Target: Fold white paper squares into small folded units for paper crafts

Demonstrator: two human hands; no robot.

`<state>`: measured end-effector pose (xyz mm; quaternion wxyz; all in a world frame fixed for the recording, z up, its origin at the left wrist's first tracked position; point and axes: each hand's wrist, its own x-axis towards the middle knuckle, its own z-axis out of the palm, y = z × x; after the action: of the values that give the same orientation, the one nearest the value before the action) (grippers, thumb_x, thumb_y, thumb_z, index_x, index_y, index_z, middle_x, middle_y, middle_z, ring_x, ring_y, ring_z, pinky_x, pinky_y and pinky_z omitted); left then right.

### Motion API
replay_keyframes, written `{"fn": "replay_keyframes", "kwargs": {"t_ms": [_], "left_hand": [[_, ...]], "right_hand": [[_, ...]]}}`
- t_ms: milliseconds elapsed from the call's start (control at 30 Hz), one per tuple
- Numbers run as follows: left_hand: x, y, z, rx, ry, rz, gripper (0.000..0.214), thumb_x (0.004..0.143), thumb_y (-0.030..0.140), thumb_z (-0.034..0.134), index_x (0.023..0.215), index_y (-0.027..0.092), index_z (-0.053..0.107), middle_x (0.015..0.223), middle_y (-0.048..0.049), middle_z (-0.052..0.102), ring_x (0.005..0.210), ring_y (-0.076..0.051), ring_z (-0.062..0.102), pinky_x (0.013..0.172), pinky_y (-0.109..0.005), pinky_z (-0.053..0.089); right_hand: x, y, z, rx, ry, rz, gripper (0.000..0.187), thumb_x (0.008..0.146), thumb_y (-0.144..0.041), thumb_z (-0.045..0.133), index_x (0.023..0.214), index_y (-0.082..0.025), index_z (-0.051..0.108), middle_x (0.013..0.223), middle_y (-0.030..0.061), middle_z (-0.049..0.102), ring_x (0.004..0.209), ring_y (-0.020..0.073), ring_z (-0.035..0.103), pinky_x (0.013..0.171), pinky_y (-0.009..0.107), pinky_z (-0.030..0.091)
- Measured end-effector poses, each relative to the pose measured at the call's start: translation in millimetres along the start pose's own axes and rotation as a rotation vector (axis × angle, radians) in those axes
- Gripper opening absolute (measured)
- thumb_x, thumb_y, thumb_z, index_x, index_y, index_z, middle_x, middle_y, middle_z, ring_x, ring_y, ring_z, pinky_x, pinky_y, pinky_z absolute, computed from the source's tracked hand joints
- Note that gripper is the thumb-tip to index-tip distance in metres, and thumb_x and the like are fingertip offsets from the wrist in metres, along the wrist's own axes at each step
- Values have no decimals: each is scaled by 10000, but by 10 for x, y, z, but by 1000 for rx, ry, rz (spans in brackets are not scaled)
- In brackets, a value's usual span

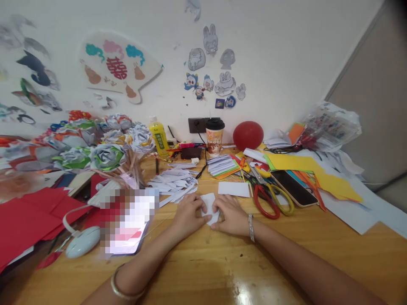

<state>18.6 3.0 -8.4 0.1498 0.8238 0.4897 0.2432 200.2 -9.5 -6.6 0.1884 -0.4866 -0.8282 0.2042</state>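
A white paper piece [209, 206] is being pinched at its edges by the left hand [190, 212] and right hand [229, 214] over the counter [203, 267], its shaping seemingly incomplete. Beyond, a paper rectangle [234, 189] is being left flat; farther left, seemingly completed paper roses [108, 156] are being displayed bunched.

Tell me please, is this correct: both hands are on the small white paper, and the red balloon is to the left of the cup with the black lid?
Not quite: the red balloon is to the right of the cup with the black lid, as the head view shows. The left hand and right hand are indeed on the small white paper.
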Motion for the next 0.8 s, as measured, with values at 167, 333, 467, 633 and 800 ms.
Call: {"fn": "replay_keyframes", "kwargs": {"t_ms": [167, 333, 467, 633, 800], "left_hand": [[-15, 29, 2, 12, 20, 23, 129, 634, 235, 716, 622, 201, 592, 851, -20, 552, 862, -218, 501, 769, -335, 377], [-21, 27, 7, 18, 3, 21, 144, 641, 256, 707, 622, 201, 574, 865, -16, 546, 859, -213, 494, 765, -329, 381], [-25, 23, 13, 17, -3, 21, 150, 639, 249, 708, 631, 198, 567, 875, -16, 543, 872, -218, 488, 771, -339, 379], [-39, 29, 29, 3, 11, 34, 148, 656, 257, 706, 633, 197, 573, 891, -21, 544, 904, -227, 483, 789, -349, 384], [-39, -71, -20, 51, 38, 28, 186, 643, 303, 737, 717, 198, 601, 905, -40, 565, 908, -242, 501, 796, -373, 414]], "right_hand": [[-3, 32, 10, 39, 30, -47, 186, 736, -279, 663, 816, -209, 510, 902, 2, 537, 890, 187, 444, 767, 305, 331], [24, 77, 18, 55, 15, -32, 151, 730, -168, 637, 815, -210, 518, 901, -3, 546, 892, 184, 449, 766, 297, 328], [50, 99, 9, 96, 4, -60, 227, 738, -19, 520, 855, -213, 528, 882, -7, 567, 884, 174, 467, 779, 297, 340], [19, 32, 32, 93, 76, -14, 162, 777, -133, 568, 913, -212, 528, 879, 9, 573, 880, 186, 481, 781, 318, 367], [8, -22, 14, -10, 7, -22, 394, 642, -293, 754, 961, -200, 543, 985, 32, 567, 944, 226, 462, 806, 356, 370]]}}
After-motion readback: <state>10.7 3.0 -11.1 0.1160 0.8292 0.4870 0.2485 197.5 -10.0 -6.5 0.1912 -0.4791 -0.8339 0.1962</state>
